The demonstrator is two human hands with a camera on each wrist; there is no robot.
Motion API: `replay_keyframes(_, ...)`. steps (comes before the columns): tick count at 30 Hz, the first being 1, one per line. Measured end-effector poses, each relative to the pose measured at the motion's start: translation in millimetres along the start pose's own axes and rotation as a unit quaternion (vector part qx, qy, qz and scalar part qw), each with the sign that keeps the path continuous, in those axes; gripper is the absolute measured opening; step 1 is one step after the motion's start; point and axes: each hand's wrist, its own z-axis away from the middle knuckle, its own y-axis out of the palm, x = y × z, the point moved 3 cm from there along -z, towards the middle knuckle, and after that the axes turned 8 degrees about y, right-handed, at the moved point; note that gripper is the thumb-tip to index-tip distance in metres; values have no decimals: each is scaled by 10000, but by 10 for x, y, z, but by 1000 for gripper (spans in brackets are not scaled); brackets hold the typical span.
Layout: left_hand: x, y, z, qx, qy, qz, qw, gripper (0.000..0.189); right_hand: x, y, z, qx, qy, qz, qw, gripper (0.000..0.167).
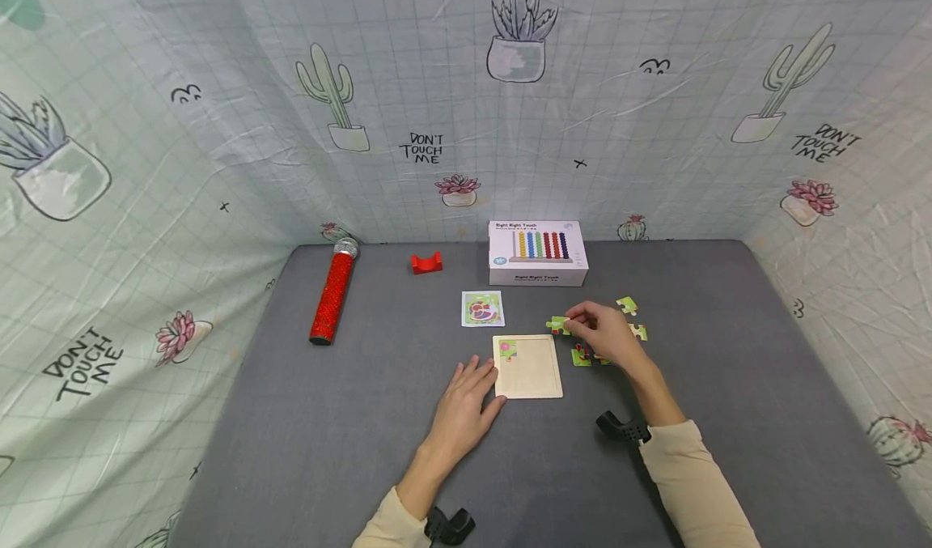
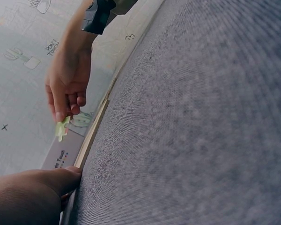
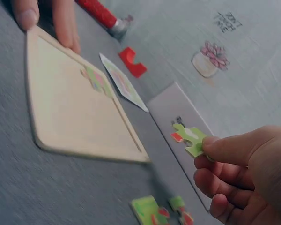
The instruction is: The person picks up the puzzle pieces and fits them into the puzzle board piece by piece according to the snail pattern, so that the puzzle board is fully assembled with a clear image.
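Observation:
A green puzzle piece [image 3: 192, 139] with a bit of red is pinched between the thumb and fingers of my right hand [image 1: 603, 333], held above the table. To its left lies a square wooden puzzle tray [image 1: 530, 374], with one pink-and-green puzzle piece [image 1: 508, 350] in its upper left corner. My left hand [image 1: 462, 409] rests on the table, its fingers and thumb touching the tray's left edge. Beneath and beside my right hand lie several loose puzzle pieces [image 1: 581, 357], some partly hidden by it.
A square picture card [image 1: 482, 309] lies behind the tray. Farther back stands a white box [image 1: 537, 254] with colored columns printed on it. A red arched block [image 1: 426, 263] and a red glittery microphone [image 1: 334, 293] are at the back left. A printed curtain surrounds the grey table [image 1: 349, 435].

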Motion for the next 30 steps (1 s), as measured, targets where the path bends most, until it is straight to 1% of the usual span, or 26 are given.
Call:
replay_keyframes(4, -3, -6, 1, 4, -14, 29, 10000, 48, 65, 91, 39, 72, -78, -120, 9999, 18)
replay_keyframes(9, -5, -15, 1, 3, -23, 80, 10000, 48, 148, 220, 82, 278, -123, -245, 9992, 17)
replay_keyframes(16, -7, -21, 6, 21, -15, 84, 10000, 48, 200, 394, 94, 332, -324, -59, 9989, 14)
replay_keyframes(21, -2, -15, 10, 101, -57, 44, 9999, 48, 236, 480, 98, 475, -324, -7, 9983, 15)
replay_keyframes(25, 0, -10, 13, 109, -57, 34, 9999, 48, 247, 538, 93, 439, -348, 61, 9984, 15)
replay_keyframes(30, 8, -5, 13, 46, -18, 48, 10000, 47, 229, 618, 68, 352, -346, 115, 9987, 15)
